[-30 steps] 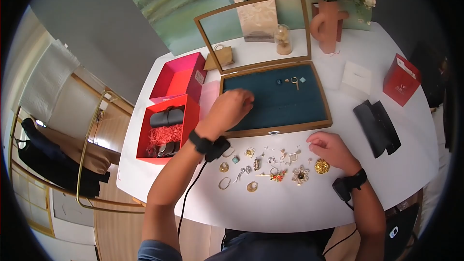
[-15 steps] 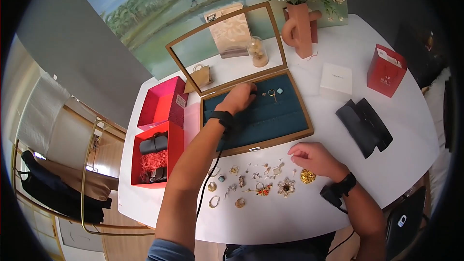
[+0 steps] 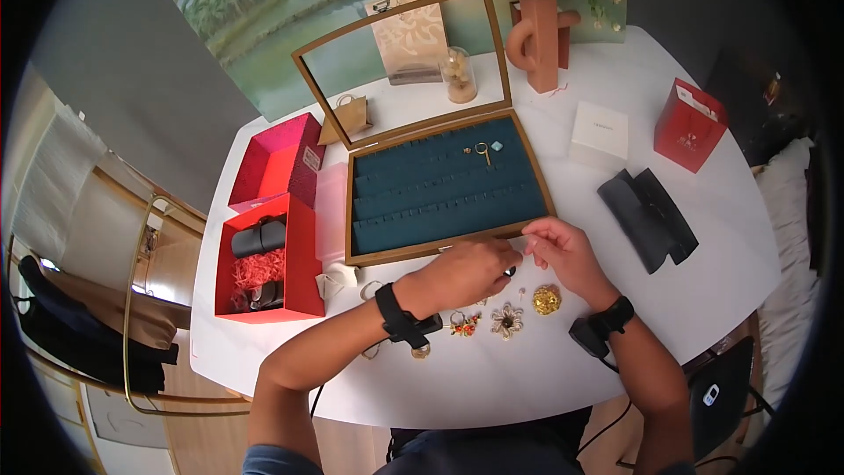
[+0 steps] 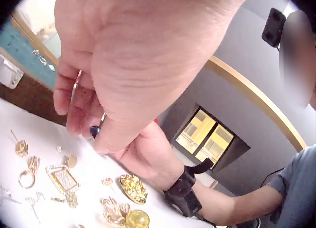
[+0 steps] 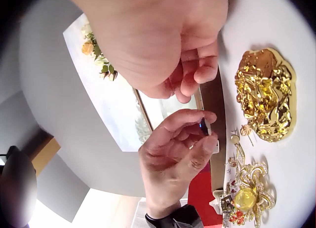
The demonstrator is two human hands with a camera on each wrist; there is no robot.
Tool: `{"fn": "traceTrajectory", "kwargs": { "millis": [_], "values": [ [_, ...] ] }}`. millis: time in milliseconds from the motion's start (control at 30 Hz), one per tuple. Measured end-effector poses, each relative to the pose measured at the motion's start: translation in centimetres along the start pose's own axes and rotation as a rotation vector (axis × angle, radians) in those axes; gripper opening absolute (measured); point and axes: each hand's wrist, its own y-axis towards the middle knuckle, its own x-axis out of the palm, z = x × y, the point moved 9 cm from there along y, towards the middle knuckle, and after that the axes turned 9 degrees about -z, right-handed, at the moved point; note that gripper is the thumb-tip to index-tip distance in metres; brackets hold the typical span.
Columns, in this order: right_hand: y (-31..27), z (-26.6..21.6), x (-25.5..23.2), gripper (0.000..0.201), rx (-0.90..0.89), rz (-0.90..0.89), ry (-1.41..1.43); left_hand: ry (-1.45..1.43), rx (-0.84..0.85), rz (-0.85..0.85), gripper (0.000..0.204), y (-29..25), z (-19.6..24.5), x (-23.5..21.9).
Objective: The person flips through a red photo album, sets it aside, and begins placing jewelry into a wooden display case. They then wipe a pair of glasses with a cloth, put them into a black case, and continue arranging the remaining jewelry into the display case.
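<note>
My left hand (image 3: 464,276) pinches a small piece with a dark blue stone (image 5: 204,127), apparently a ring, between thumb and fingertips. A silvery bit of band shows beside the stone in the left wrist view. My right hand (image 3: 576,262) is close by, fingers loosely bent, with nothing visible in them. Both hands are over the table at the front edge of a wooden jewellery box (image 3: 350,211). Under and beside them lie a gold ornament (image 3: 546,300), a flower brooch (image 3: 507,321) and several earrings and rings, partly hidden by the left arm.
The box's glass lid stands up; a gold ring (image 3: 483,154) and a turquoise stone piece (image 3: 497,146) sit on its teal lining. Red boxes (image 3: 303,277) stand left. A white box (image 3: 600,135), black case (image 3: 646,222) and red bag (image 3: 692,127) are right; a vase (image 3: 538,44) is behind.
My left hand has come back from inside the jewellery box to beside my right hand, carrying the blue-stone piece that lay on the lining. The head view has shifted slightly.
</note>
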Motion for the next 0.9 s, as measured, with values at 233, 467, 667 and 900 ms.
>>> {"fn": "traceTrajectory", "kwargs": {
  "millis": [233, 467, 667, 900],
  "values": [
    [0.0, -0.3, -0.6, 0.016, -0.016, 0.039, 0.038, -0.039, 0.067, 0.153, 0.027, 0.5, -1.3, -3.0],
    [0.2, 0.6, -0.1, 0.018, 0.026, 0.011, 0.017, 0.043, -0.283, 0.276, 0.03, 2.2, -14.2, -10.6],
    [0.1, 0.0, 0.0, 0.017, 0.047, 0.032, -0.101, 0.105, -0.225, 0.321, 0.033, 5.9, -17.3, -9.4],
    [0.0, -0.1, 0.1, 0.014, 0.049, 0.02, -0.162, 0.061, -0.253, 0.289, 0.018, 6.9, -18.8, -9.8]
  ]
}}
